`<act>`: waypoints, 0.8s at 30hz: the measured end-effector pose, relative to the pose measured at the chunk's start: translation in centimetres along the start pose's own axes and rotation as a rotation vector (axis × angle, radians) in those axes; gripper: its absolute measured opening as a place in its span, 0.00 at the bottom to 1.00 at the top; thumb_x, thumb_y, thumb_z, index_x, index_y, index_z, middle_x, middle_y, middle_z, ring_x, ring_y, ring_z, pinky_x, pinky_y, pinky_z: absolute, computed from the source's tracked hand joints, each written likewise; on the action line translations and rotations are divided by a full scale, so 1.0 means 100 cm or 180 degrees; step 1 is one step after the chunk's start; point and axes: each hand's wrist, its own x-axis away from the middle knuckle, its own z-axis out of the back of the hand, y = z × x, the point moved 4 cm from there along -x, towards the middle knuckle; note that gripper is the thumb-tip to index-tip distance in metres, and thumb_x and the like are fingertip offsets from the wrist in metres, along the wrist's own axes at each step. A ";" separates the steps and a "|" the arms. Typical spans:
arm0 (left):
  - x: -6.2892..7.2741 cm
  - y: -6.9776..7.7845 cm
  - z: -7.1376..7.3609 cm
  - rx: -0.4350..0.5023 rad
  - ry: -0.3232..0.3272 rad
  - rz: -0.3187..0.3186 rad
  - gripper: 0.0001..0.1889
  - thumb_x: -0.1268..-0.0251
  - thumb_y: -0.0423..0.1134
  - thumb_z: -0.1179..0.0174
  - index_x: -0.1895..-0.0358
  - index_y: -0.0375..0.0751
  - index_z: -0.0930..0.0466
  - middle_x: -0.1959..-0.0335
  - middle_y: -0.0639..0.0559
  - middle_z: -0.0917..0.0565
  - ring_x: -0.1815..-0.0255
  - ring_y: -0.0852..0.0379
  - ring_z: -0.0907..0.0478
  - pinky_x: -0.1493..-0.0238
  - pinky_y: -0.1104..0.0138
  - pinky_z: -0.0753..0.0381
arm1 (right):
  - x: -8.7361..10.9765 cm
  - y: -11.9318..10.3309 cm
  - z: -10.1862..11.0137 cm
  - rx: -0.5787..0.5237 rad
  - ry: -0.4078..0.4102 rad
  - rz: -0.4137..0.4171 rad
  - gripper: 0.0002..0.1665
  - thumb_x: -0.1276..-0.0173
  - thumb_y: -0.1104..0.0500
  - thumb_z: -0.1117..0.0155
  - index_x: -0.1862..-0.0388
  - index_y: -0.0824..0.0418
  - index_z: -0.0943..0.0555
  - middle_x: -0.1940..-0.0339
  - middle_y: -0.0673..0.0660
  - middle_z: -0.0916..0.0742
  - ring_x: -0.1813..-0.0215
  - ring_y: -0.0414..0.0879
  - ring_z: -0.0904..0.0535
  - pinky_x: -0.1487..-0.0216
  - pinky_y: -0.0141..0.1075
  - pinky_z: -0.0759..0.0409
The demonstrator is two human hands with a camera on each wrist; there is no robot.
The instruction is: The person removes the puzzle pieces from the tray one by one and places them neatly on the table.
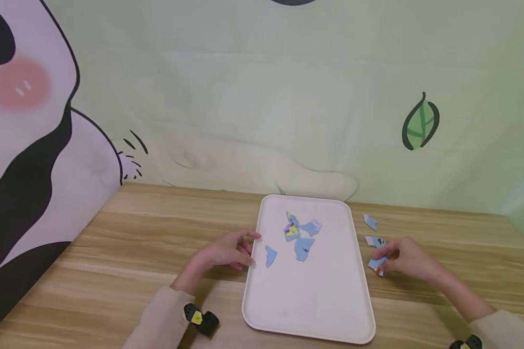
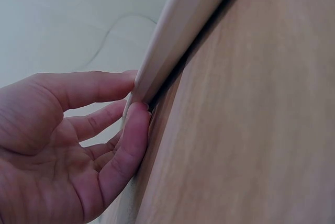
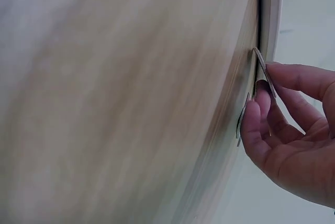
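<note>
My left hand (image 1: 231, 249) rests at the left edge of a white tray (image 1: 310, 310), its fingertips on the rim, as the left wrist view also shows. On the tray lie several irregular blue puzzle pieces, including one with a dark mark (image 1: 304, 248), a yellow patterned one (image 1: 291, 231) and a small plain blue one (image 1: 270, 256). To the right of the tray, my right hand (image 1: 403, 257) pinches a blue puzzle piece with red (image 1: 377, 267) between thumb and index finger. In the right wrist view, thin pieces (image 3: 265, 72) stand tilted at the fingertips.
Another blue and white piece (image 1: 375, 241) lies just beyond the right fingertips, and a further blue piece (image 1: 369, 222) farther back on the wooden table (image 1: 192, 213). A pale green backdrop (image 1: 244, 97) with a painted panda and a leaf rises behind the table.
</note>
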 end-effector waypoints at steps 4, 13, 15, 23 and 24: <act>-0.001 0.000 0.000 0.0000 0.0011 0.0012 0.30 0.51 0.27 0.35 0.42 0.38 0.33 0.65 0.43 0.28 0.70 0.54 0.27 0.70 0.64 0.19 | 0.000 0.000 0.000 0.0005 0.0022 0.0015 0.13 0.53 0.68 0.32 0.66 0.71 0.18 0.71 0.56 0.16 0.74 0.37 0.32 0.76 0.28 0.30; -0.002 -0.001 0.001 -0.0001 -0.0045 -0.0013 0.30 0.51 0.27 0.36 0.41 0.37 0.34 0.65 0.43 0.28 0.70 0.54 0.27 0.70 0.64 0.19 | -0.001 0.004 -0.001 0.0009 -0.0057 -0.0052 0.13 0.51 0.67 0.31 0.65 0.71 0.18 0.70 0.57 0.15 0.73 0.39 0.30 0.75 0.28 0.29; -0.002 -0.001 0.001 -0.0001 -0.0034 -0.0007 0.30 0.51 0.27 0.36 0.41 0.37 0.34 0.65 0.43 0.28 0.70 0.54 0.27 0.70 0.64 0.19 | -0.001 0.005 -0.002 0.0015 -0.0066 -0.0045 0.13 0.51 0.66 0.31 0.66 0.71 0.18 0.70 0.56 0.15 0.74 0.39 0.30 0.76 0.28 0.29; -0.001 0.000 0.000 -0.0015 -0.0049 -0.0030 0.30 0.51 0.27 0.35 0.41 0.37 0.34 0.65 0.43 0.27 0.70 0.54 0.27 0.70 0.64 0.19 | 0.000 0.004 -0.003 0.0127 -0.0094 0.0005 0.11 0.51 0.67 0.32 0.67 0.70 0.18 0.70 0.56 0.15 0.74 0.38 0.29 0.76 0.28 0.29; -0.001 0.000 0.000 -0.0011 -0.0057 -0.0044 0.30 0.51 0.27 0.35 0.41 0.37 0.34 0.65 0.43 0.27 0.70 0.54 0.27 0.70 0.64 0.19 | 0.000 0.004 -0.003 0.0131 -0.0098 0.0006 0.12 0.51 0.67 0.32 0.66 0.70 0.18 0.70 0.55 0.15 0.74 0.38 0.29 0.76 0.28 0.29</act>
